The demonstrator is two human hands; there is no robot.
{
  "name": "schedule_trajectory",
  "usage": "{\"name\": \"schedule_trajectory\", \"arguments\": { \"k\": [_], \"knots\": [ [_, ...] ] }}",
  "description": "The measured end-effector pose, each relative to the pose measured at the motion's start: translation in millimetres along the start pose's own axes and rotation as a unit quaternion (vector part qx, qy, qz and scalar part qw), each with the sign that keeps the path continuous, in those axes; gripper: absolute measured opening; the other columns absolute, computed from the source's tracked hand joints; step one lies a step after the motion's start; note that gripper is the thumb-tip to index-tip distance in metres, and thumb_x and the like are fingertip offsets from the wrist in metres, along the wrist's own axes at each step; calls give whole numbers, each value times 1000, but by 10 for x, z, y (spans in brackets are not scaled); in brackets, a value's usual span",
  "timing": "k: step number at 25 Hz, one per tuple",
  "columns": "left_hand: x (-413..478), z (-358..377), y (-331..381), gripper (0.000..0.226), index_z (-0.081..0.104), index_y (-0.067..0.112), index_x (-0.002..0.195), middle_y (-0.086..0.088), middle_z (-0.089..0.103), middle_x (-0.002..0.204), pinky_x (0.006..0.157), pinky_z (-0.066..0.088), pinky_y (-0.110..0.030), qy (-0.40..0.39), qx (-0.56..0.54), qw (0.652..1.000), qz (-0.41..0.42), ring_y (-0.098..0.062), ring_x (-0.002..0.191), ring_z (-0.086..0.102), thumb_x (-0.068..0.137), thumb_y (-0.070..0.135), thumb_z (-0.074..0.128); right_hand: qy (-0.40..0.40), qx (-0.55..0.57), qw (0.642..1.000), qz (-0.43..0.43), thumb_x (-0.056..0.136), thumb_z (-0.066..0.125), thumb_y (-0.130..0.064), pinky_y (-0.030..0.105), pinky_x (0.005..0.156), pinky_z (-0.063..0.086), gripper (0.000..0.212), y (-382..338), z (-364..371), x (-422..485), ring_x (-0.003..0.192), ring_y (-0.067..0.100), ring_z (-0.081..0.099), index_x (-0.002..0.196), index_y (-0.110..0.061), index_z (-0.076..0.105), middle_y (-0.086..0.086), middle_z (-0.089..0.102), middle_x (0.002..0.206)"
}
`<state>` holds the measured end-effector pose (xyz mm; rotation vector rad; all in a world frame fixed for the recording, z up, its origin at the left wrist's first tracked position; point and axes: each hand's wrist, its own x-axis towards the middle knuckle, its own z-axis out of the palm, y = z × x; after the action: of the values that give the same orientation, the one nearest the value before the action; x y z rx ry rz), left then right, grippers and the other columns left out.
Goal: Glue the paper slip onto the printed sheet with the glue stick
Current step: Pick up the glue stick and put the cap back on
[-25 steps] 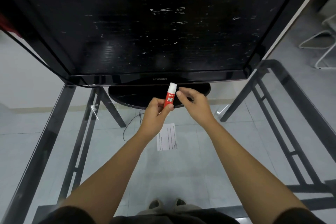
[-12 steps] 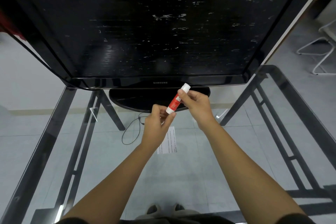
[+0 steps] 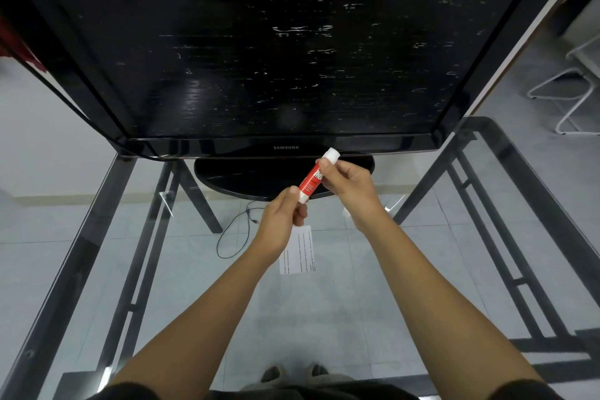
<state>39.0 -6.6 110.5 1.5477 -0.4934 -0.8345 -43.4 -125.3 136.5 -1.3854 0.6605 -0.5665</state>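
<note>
Early days — the glue stick (image 3: 313,177) is up in both hands, left hand (image 3: 282,217) pinching its lower end, right hand (image 3: 349,187) gripping the top, probably uncapping. The printed sheet (image 3: 300,252) lies on the bench (image 3: 373,269) underneath — nothing glued, slip unseen.

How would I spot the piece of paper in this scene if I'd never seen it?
Start at the big black television; a glass table stretches out in front of its stand. The printed sheet lies flat on the glass, its far end hidden by the left hand. It is the only flat white rectangle with lines of small text.
</note>
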Motion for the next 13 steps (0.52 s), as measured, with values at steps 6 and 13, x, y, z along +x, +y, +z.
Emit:
{"name": "schedule_trajectory", "arguments": {
  "k": [6,13],
  "knots": [
    [10,62,146,50,56,14,61,1,43,44,37,32,-21,-9,-175,959,-221,-10,36,34,94,48,37,2,-19,1000,-2,85,62,-38,10,71,49,18,25,37,-52,87,3,66,86,-23,70,-7,70,81],
    [-102,74,49,16,54,31,90,7,63,76,60,46,-7,43,43,991,121,2,65,60,94,42,43,52,33,998,-14,84,63,-37,11,70,50,18,-32,52,-40,84,3,68,81,-21,69,-9,70,74]
  ]
}}
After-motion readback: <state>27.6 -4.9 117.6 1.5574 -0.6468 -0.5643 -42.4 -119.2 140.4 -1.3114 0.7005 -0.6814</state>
